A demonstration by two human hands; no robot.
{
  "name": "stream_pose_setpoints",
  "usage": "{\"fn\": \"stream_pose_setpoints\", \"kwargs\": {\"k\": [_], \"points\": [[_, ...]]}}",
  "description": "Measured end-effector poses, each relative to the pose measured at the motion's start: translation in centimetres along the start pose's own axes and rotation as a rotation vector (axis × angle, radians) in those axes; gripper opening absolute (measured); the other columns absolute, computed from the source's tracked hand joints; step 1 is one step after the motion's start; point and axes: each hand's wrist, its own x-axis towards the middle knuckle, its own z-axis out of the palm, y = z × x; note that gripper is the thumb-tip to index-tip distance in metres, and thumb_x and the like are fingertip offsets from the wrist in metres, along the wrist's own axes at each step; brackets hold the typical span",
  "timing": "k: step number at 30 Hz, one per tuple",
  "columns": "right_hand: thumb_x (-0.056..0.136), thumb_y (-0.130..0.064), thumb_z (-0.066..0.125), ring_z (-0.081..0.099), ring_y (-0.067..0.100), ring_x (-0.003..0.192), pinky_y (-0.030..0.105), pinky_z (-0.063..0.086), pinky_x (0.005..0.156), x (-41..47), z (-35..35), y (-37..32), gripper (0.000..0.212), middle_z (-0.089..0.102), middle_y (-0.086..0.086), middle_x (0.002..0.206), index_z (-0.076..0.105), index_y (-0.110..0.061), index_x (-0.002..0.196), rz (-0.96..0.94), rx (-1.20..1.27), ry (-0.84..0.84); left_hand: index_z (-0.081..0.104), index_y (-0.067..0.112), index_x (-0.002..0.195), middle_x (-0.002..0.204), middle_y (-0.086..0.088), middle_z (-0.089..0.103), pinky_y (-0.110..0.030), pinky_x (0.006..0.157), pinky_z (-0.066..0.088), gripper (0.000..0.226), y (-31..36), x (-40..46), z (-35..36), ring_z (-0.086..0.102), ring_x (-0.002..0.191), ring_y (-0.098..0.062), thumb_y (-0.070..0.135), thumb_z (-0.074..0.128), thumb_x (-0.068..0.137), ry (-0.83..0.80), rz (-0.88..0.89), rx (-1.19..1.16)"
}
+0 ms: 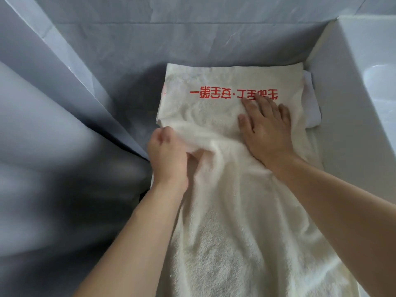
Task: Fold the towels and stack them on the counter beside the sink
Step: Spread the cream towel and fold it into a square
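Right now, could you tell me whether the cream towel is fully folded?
Not yet: cream towel lies mostly spread, left hand grips a bunched fold, right hand presses it flat.

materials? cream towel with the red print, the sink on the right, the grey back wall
Cream towel: looks like cotton terry, matte, with a fuzzy looped pile; the red lettering seems printed or woven in. Sink: probably glazed ceramic, white and glossy with soft highlights. Back wall: likely stone-look tile, grey veining, visible joint lines.

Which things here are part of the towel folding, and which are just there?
Part of the job: cream towel, white towel beneath it, left hand, right hand, counter.
Just there: sink, tiled wall.
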Motion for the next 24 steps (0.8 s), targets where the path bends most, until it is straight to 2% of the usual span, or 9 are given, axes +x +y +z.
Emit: {"fn": "stream_pose_setpoints", "kwargs": {"k": [3,6,9,11,12,15,17,20,24], "points": [[0.098,-0.049,0.022,0.020,0.021,0.146,0.045,0.007,0.119,0.3,0.1,0.2,0.056,0.027,0.000,0.158,0.032,-0.031,0.151,0.009,0.013,0.010,0.049,0.013,0.084,0.070,0.001,0.047,-0.028,0.054,0.037,0.020,0.7,1.4,-1.8,0.044,0.060,-0.014,0.022,0.040,0.099,0.070,0.096,0.197],[0.099,-0.049,0.022,0.018,0.021,0.147,0.045,0.006,0.120,0.3,0.2,0.3,0.055,0.025,-0.001,0.159,0.029,-0.031,0.151,0.024,0.007,-0.007,0.052,0.010,0.103,0.078,0.006,0.049,-0.032,0.059,0.033,0.023,1.2,2.1,-3.7,0.051,0.074,-0.019,0.030,0.040,0.104,0.043,0.251,0.644],[0.099,-0.048,0.025,0.008,0.021,0.149,0.045,-0.002,0.121,0.1,-0.1,0.1,0.059,0.014,0.002,0.162,0.023,-0.027,0.153,0.015,0.077,-0.009,0.052,0.006,0.111,0.094,0.000,0.051,-0.027,0.076,0.035,0.021,0.9,-1.2,-3.9,0.050,0.089,-0.023,0.023,0.050,0.098,0.051,0.729,0.755],[0.096,-0.042,0.035,0.004,0.022,0.149,0.045,-0.004,0.121,-0.8,-1.0,-0.2,0.062,0.008,0.006,0.162,0.023,-0.022,0.153,0.056,0.221,0.078,0.054,0.002,0.108,0.098,-0.009,0.050,-0.037,0.081,0.041,0.021,-0.3,-4.8,-2.7,0.051,0.090,-0.029,0.013,0.055,0.089,-0.082,1.006,0.788],[0.092,-0.038,0.041,0.008,0.025,0.147,0.046,0.000,0.121,-1.6,-1.8,-0.3,0.063,0.011,0.008,0.160,0.027,-0.021,0.151,0.104,0.293,0.164,0.054,0.004,0.110,0.102,-0.010,0.051,-0.040,0.083,0.043,0.026,-1.3,-5.9,-2.1,0.052,0.093,-0.031,0.013,0.056,0.086,-0.162,1.043,0.839],[0.079,-0.024,0.054,0.027,0.034,0.135,0.047,0.018,0.116,-4.9,-3.9,-0.4,0.067,0.024,0.011,0.152,0.037,-0.022,0.144,0.332,0.388,0.319,0.047,0.009,0.134,0.132,-0.015,0.048,-0.051,0.103,0.040,0.052,-5.0,-5.9,-1.2,0.045,0.125,-0.036,0.031,0.051,0.088,-0.217,0.873,1.078],[0.080,-0.024,0.061,0.029,0.036,0.133,0.045,0.020,0.113,-6.7,-4.5,0.1,0.072,0.025,0.013,0.150,0.032,-0.024,0.147,0.468,0.302,0.173,0.033,0.011,0.151,0.155,-0.016,0.031,-0.057,0.118,0.023,0.067,-6.8,-5.1,-1.8,0.025,0.146,-0.035,0.044,0.040,0.093,-0.252,0.791,1.270],[0.087,-0.026,0.055,0.035,0.040,0.127,0.043,0.027,0.107,-7.8,-4.4,0.9,0.074,0.033,0.020,0.143,0.022,-0.022,0.152,0.509,0.075,-0.075,0.004,0.020,0.160,0.167,-0.012,-0.001,-0.055,0.123,-0.002,0.077,-7.9,-4.5,-2.7,-0.007,0.153,-0.028,0.058,0.016,0.095,-0.321,0.721,1.396],[0.088,-0.020,0.050,0.045,0.042,0.115,0.045,0.037,0.098,-6.7,-4.9,1.0,0.064,0.042,0.025,0.129,0.025,-0.024,0.146,0.385,-0.129,-0.248,-0.016,0.016,0.157,0.164,-0.013,-0.017,-0.052,0.123,-0.007,0.079,-8.1,-4.3,-4.1,-0.020,0.151,-0.029,0.062,0.002,0.094,-0.283,0.674,1.434]]}}
